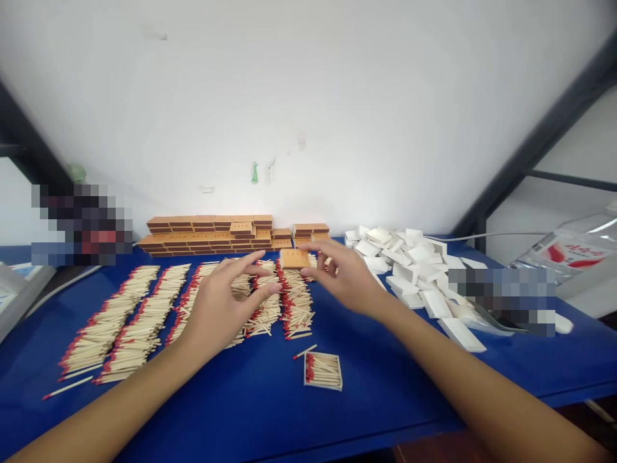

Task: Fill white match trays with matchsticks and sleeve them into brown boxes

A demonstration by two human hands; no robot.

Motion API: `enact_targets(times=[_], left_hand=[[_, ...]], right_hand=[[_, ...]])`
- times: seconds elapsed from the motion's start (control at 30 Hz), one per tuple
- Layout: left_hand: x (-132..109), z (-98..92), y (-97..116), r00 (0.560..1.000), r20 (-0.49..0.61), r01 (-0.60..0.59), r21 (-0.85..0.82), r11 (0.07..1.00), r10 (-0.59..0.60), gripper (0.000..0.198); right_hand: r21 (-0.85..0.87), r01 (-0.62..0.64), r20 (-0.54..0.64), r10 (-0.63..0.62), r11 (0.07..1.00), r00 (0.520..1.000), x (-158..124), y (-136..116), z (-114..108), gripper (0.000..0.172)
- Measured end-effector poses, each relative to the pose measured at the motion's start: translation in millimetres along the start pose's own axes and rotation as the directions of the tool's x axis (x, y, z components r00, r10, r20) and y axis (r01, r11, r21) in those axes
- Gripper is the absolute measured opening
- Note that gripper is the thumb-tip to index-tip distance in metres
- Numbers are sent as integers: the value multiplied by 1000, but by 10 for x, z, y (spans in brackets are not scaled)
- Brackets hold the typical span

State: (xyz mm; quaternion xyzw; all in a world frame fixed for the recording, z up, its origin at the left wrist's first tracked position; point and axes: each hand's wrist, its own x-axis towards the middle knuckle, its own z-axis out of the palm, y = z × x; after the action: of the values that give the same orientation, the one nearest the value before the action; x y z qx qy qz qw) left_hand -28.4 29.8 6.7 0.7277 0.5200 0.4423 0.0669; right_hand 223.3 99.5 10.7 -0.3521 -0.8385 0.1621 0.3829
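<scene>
Right hand [349,276] pinches an orange matchbox [295,258] by its right end, thumb against fingers; left hand [216,302] is spread beside it, thumb and forefinger well apart, holding nothing. Box shows over the far end of the rightmost match row [295,302]; blurred, can't tell if there's a tray inside. I'd pinch lightly at the edges so the card doesn't buckle, and hold it level. Match-filled tray [322,371] sits nearer the person, stray match [305,352] by its far left corner: worth keeping sleeves clear of that. Stacked matchboxes [207,235] behind, white trays [409,260] heaped right.
</scene>
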Motion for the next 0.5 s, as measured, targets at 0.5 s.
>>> enact_targets(times=[0.5], left_hand=[[24, -48, -23, 995, -27, -92, 83, 992, 94, 22]], right_hand=[[-568, -67, -34, 58, 820, 998, 561, 689, 258, 31]])
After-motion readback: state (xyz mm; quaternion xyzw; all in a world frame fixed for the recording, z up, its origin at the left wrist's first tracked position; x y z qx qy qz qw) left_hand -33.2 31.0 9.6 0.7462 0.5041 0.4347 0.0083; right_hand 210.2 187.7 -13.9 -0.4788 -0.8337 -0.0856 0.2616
